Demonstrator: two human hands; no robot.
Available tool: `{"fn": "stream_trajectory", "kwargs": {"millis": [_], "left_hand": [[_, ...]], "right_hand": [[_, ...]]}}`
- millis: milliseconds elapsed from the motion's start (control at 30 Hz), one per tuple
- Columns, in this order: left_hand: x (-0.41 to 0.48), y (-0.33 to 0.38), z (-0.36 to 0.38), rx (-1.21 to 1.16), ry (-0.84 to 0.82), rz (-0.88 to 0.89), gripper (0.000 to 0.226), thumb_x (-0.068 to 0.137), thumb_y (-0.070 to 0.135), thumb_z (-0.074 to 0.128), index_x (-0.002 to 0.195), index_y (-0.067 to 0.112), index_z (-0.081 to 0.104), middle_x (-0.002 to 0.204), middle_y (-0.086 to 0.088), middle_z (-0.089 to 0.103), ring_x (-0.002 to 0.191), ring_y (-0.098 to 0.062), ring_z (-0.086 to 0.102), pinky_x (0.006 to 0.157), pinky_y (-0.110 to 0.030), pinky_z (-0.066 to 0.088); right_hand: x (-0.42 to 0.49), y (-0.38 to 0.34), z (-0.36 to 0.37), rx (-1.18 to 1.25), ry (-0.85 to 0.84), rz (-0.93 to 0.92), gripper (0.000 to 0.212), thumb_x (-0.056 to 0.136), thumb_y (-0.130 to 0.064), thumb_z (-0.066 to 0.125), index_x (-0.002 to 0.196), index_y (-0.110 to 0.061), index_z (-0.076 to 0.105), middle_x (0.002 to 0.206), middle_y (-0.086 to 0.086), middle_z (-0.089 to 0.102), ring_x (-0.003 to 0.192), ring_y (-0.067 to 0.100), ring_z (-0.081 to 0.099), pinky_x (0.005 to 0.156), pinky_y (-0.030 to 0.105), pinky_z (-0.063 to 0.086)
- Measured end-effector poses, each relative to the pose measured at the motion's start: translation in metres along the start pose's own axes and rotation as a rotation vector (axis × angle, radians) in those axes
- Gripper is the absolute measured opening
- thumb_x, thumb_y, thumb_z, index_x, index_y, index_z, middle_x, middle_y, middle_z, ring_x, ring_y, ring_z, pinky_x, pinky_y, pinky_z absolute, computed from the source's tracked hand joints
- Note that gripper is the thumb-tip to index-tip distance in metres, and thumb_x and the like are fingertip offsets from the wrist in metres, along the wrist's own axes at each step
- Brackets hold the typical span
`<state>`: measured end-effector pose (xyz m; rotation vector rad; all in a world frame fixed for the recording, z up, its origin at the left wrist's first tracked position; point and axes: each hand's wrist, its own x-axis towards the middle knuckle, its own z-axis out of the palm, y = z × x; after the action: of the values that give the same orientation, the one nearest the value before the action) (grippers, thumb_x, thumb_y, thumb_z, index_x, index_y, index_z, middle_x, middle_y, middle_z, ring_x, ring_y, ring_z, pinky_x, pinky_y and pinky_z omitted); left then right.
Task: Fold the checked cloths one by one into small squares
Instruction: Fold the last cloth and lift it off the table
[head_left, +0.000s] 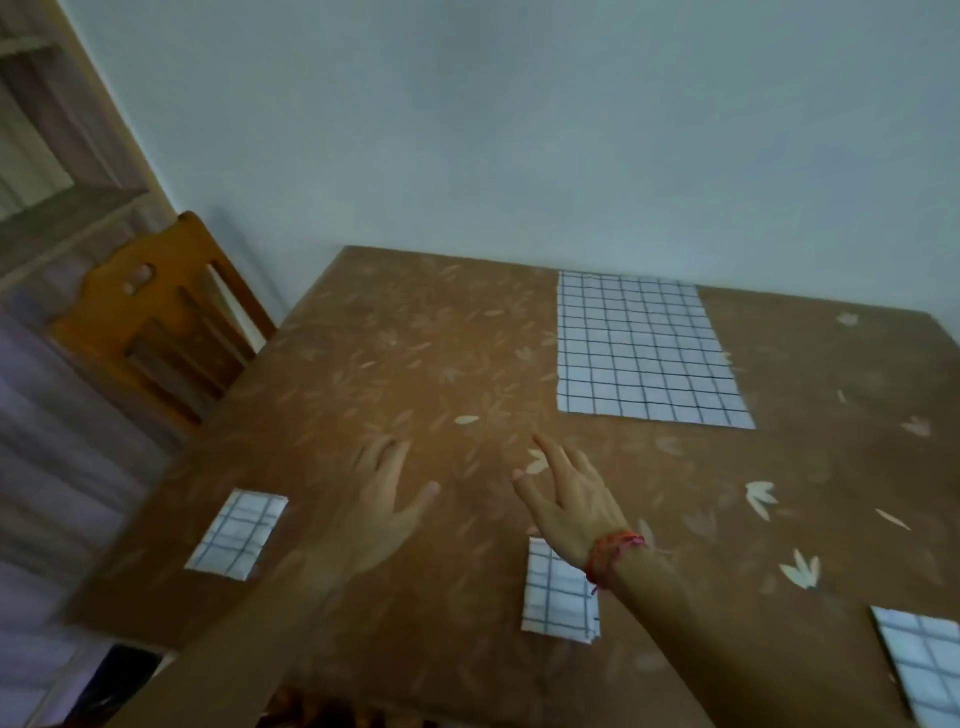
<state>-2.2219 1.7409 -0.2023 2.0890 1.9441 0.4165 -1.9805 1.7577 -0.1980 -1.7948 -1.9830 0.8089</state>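
Observation:
A large white checked cloth (644, 351) lies spread flat at the far side of the brown leaf-patterned table (415, 364). Three small folded checked squares rest nearer: one at the left edge (236, 535), one in the middle (556, 597) partly under my right wrist, one at the lower right corner (922, 665). My left hand (384, 499) hovers over bare table with fingers spread, holding nothing. My right hand (566, 493), with a red thread bracelet, is also open, its fingers pointing toward the large cloth and a short way from its near edge.
A wooden chair (156, 317) stands at the table's far left corner. A pale wall runs behind the table. Wooden shelving (47, 156) fills the upper left. The table's left edge drops to a purple-toned floor.

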Motion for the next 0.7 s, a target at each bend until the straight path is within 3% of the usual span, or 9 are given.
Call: {"fn": "stream_trajectory", "kwargs": {"millis": [167,400,533,700], "left_hand": [[0.017,0.066,0.015,0.032,0.005,0.121,0.084,0.083,0.071,0.024,0.146,0.019,0.038,0.148,0.002,0.036,0.14,-0.017,0.024,0.112,-0.034,0.023],[0.035,0.143,0.033,0.063,-0.041,0.278,0.083,0.085,0.069,0.019,0.146,0.015,0.038,0.146,0.0,0.039,0.135,-0.02,0.033,0.104,-0.035,0.036],[0.047,0.167,0.047,0.059,-0.077,0.282,0.079,0.085,0.07,0.021,0.144,0.018,0.036,0.145,0.003,0.036,0.133,-0.02,0.035,0.1,-0.041,0.045],[0.058,0.189,0.065,0.076,-0.112,0.313,0.076,0.09,0.067,0.027,0.146,0.017,0.034,0.149,0.001,0.033,0.137,-0.018,0.031,0.105,-0.036,0.038]], "right_hand": [[-0.025,0.054,-0.051,-0.114,0.106,0.078,0.062,0.091,-0.065,0.032,0.147,-0.038,0.024,0.147,-0.001,0.036,0.129,0.023,0.043,0.102,0.045,0.043],[-0.05,0.117,-0.11,-0.212,0.2,0.199,0.058,0.091,-0.063,0.036,0.145,-0.042,0.027,0.145,0.005,0.038,0.13,0.027,0.041,0.106,0.046,0.037],[-0.058,0.14,-0.131,-0.254,0.212,0.247,0.058,0.09,-0.063,0.035,0.145,-0.044,0.024,0.147,0.003,0.036,0.132,0.026,0.038,0.106,0.046,0.035],[-0.056,0.16,-0.141,-0.267,0.203,0.276,0.058,0.092,-0.061,0.034,0.146,-0.043,0.022,0.15,0.004,0.031,0.134,0.024,0.035,0.107,0.043,0.033]]}}
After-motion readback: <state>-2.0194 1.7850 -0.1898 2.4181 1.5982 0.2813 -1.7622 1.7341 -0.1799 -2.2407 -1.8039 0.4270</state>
